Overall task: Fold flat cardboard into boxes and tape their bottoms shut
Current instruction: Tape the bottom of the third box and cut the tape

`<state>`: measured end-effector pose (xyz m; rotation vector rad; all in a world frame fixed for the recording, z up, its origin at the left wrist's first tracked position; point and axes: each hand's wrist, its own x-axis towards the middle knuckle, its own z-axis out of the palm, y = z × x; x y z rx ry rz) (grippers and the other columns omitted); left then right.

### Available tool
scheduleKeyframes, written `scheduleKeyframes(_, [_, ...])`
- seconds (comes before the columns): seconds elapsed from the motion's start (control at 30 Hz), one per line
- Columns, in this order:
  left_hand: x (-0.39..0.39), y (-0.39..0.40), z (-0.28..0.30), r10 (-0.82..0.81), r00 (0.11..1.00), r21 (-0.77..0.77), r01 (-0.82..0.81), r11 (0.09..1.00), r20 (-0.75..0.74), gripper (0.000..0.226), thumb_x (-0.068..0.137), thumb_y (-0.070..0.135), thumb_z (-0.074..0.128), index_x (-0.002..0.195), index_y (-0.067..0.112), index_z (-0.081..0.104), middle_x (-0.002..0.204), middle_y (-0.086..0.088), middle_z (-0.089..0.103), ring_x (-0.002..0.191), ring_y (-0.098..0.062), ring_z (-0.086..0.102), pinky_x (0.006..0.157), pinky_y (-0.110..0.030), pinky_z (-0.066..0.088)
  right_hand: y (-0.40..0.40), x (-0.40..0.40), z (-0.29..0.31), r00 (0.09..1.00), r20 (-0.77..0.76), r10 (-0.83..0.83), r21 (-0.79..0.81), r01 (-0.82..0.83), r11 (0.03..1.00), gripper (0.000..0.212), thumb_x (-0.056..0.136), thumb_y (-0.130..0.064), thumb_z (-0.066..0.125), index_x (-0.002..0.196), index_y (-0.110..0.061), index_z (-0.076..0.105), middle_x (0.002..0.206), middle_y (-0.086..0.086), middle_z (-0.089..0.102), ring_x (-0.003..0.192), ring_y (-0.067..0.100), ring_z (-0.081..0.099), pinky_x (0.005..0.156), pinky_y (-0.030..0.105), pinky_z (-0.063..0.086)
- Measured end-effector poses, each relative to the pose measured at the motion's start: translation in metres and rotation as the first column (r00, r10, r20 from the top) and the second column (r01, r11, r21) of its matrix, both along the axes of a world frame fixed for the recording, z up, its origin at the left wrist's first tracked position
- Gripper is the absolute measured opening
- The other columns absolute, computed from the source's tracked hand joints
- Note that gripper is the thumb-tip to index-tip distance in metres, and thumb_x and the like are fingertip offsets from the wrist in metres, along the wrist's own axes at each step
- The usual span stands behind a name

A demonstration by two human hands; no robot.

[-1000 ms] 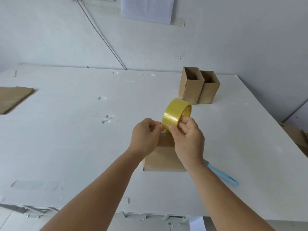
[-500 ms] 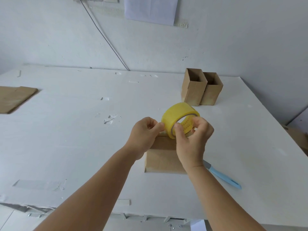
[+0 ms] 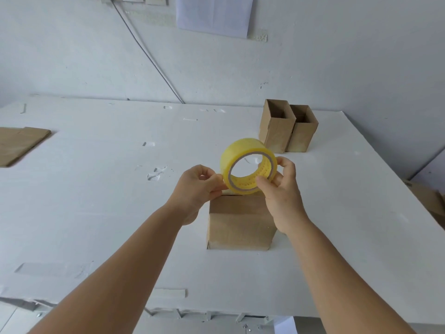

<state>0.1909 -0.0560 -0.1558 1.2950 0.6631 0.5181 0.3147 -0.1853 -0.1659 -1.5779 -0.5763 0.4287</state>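
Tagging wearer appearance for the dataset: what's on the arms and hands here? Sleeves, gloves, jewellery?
Both forearms are bare from the bottom edge of the frame up; no sleeve shows. The left hand and the right hand wear no gloves. No watch, band, ring, cable or marking is visible on either.

Both hands are taken up just above the folded box (image 3: 240, 220), the right hand (image 3: 280, 189) gripping the yellow tape roll (image 3: 248, 165) and the left hand (image 3: 199, 186) pinching its edge, so the way straight down onto the box top is blocked by roll and fingers. Two upright open boxes (image 3: 287, 127) stand touching each other at the far right of the white table (image 3: 96, 201), well apart from the hands, and flat cardboard (image 3: 20, 144) lies at the far left edge. Between these the tabletop is wide and bare to the left, right and front of the box, broken only by small flat scraps of tape (image 3: 156, 173).
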Motion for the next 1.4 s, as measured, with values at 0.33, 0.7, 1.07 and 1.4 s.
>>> scheduleKeyframes(0.33, [-0.009,0.021,0.010,-0.062,0.975,0.018,0.068,0.998,-0.211,0.014,0.086,-0.005,0.052,0.077,0.006,0.054,0.071,-0.009,0.060,0.074,-0.022,0.073,0.069,-0.029,0.059,-0.011,-0.001,-0.013,1.000,0.003,-0.008,0.125,0.008,0.992,0.043,0.090,-0.007,0.056,0.113,-0.042,0.047,0.123,-0.005,0.057,0.087,0.007,0.059,0.076,0.024,0.047])
scheduleKeyframes(0.7, [-0.025,0.025,-0.001,-0.065,0.965,0.029,0.075,0.997,-0.255,0.018,0.093,0.018,0.060,0.102,0.003,0.061,0.081,-0.001,0.061,0.079,-0.015,0.073,0.071,-0.026,0.058,-0.001,-0.005,-0.009,0.977,0.171,0.129,-0.203,-0.093,0.975,0.035,0.089,-0.023,0.059,0.119,-0.037,0.048,0.094,-0.014,0.062,0.085,0.001,0.058,0.066,0.015,0.042])
scheduleKeyframes(1.07, [-0.044,0.042,-0.015,-0.083,0.932,0.108,0.129,0.986,-0.353,0.010,0.090,0.015,0.061,0.089,0.005,0.065,0.080,-0.006,0.064,0.069,-0.010,0.068,0.076,-0.028,0.058,-0.002,-0.006,-0.013,0.965,0.244,0.095,-0.116,-0.068,0.991,0.046,0.095,-0.028,0.053,0.138,-0.036,0.042,0.109,0.002,0.060,0.091,0.014,0.057,0.084,0.022,0.045])
scheduleKeyframes(1.4, [-0.042,0.044,-0.030,-0.147,0.922,0.060,0.180,0.982,-0.359,0.013,0.090,0.008,0.053,0.078,0.010,0.059,0.076,-0.003,0.054,0.063,-0.012,0.061,0.078,-0.030,0.057,-0.003,-0.010,-0.017,0.968,0.224,0.112,-0.032,-0.108,0.994,0.044,0.094,-0.028,0.057,0.136,-0.032,0.046,0.103,-0.011,0.063,0.099,0.005,0.059,0.080,0.011,0.044])
